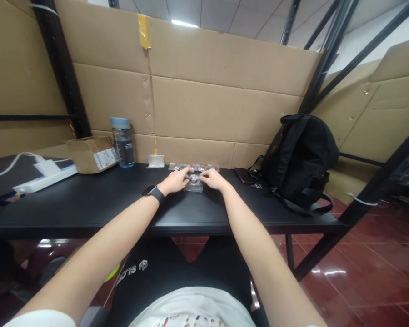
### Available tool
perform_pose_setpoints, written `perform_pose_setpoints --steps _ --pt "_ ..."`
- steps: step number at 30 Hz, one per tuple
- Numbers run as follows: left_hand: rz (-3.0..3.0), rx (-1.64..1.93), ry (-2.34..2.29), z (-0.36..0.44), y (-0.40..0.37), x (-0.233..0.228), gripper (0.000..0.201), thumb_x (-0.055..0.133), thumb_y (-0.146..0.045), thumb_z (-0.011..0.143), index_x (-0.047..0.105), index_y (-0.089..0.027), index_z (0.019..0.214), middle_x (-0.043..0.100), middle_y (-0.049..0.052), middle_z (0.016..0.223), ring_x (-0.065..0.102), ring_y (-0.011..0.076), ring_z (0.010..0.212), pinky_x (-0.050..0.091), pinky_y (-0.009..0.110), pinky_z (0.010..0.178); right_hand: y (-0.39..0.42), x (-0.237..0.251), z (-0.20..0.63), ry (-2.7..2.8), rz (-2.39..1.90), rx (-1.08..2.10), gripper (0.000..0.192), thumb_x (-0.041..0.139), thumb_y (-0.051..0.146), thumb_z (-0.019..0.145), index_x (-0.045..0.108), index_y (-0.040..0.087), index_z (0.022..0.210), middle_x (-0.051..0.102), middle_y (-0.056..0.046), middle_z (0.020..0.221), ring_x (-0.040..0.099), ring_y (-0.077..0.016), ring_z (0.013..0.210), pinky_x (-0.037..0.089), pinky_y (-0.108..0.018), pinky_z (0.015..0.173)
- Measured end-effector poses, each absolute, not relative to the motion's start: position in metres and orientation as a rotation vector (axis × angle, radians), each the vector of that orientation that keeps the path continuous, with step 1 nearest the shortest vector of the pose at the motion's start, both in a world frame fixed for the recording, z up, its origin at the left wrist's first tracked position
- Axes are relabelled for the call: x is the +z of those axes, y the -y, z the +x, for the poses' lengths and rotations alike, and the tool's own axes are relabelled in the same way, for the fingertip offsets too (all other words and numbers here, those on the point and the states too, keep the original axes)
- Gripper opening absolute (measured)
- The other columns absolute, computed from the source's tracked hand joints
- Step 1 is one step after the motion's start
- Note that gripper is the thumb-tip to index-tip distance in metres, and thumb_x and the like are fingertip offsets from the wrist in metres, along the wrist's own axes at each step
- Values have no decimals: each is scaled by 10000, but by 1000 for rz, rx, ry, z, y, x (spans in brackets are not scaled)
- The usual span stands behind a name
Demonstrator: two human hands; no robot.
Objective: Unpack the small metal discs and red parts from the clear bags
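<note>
Near the back of the black table [98,200], a small clear plastic packet [194,187] lies between my two hands. It has a shiny, rounded look with a bit of red inside; the exact contents are too small to make out. My left hand [175,181], with a dark watch on its wrist, has its fingers closed on the packet's left side. On the opposite side, the fingers of my right hand [214,179] pinch its right edge. Just beyond the hands runs a row of similar clear packets [176,167] with small red and silvery spots.
A white packet [156,161], a blue-lidded water bottle [123,144] and an opened cardboard box [88,155] stand back left, beside a white power strip [44,179]. At right are a phone [244,176], keys [256,185] and a black backpack [300,159]. Cardboard panels [197,100] wall the back.
</note>
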State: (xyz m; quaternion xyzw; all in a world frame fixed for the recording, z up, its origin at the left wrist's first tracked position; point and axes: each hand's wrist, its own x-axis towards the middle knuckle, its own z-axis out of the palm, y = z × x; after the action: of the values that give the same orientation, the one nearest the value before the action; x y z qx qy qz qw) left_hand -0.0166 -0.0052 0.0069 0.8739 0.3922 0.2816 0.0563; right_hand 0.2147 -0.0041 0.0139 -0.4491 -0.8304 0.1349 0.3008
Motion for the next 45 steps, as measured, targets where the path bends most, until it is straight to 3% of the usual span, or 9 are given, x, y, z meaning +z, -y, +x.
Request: perform_pose_setpoints --steps 5,10,20,32,39,45 --pt "2590 940 -1093 -20 2 7 445 608 -203 830 578 -196 1275 781 37 908 737 224 859 537 325 826 3 16 218 2041 -1131 465 291 588 360 861 735 151 722 662 -3 665 569 -150 663 407 -256 668" --pt "2566 1006 -1060 -20 5 12 386 595 -200 844 605 -203 1230 773 24 859 728 221 843 525 322 812 3 15 217 1951 -1104 545 322 615 422 838 729 150 707 650 -10 645 561 -148 629 408 -255 635" --pt "2535 1220 -1048 -22 11 20 303 620 -199 853 645 -222 1154 771 12 889 720 202 841 518 315 824 4 17 217 1827 -1093 676 300 652 431 839 778 160 867 745 -54 796 676 -182 747 468 -257 648" --pt "2444 1296 -992 -22 14 25 280 625 -282 882 635 -206 1152 759 48 921 720 210 838 549 331 819 9 20 214 1738 -1111 760 246 666 392 856 751 164 892 772 -73 927 699 -142 693 425 -199 528" --pt "2390 1201 -996 -21 10 19 396 613 -296 873 547 -220 1256 745 19 906 706 178 723 545 305 743 8 21 214 1615 -1057 772 278 672 438 843 725 168 880 764 -71 927 705 -151 712 455 -203 548" --pt "2386 1225 -939 -20 7 16 325 609 -234 836 495 -222 1140 725 21 878 708 193 816 541 316 781 6 23 217 1417 -983 751 333 687 483 819 711 166 919 759 -78 964 730 -178 733 465 -220 555"
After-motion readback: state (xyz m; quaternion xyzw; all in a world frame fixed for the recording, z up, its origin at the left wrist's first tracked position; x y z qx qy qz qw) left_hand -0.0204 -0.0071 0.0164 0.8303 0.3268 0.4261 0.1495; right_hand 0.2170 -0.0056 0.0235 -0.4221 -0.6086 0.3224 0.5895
